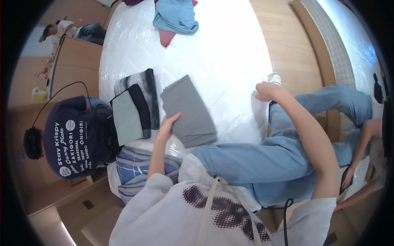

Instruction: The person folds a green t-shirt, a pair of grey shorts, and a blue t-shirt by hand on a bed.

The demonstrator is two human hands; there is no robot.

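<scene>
A folded grey garment (190, 110) lies on the plastic-covered mattress in front of me. My left hand (167, 126) is at its left edge, the thumb on top and the other fingers partly hidden by the cloth. Out to the right, my right hand (266, 91) is raised near the mattress edge with its fingers curled in, and no object shows in it. Left of the grey garment lie a folded light green garment (128, 116), a dark folded garment (141, 107) and a black-and-grey patterned one (148, 88), overlapping each other.
The mattress (230, 53) stretches away from me. At its far end lie a crumpled light blue garment (175, 16) and a red one (166, 37). A blue-and-grey striped cloth (135, 168) is beside my left arm. People are on the left and right; another mattress (334, 37) stands far right.
</scene>
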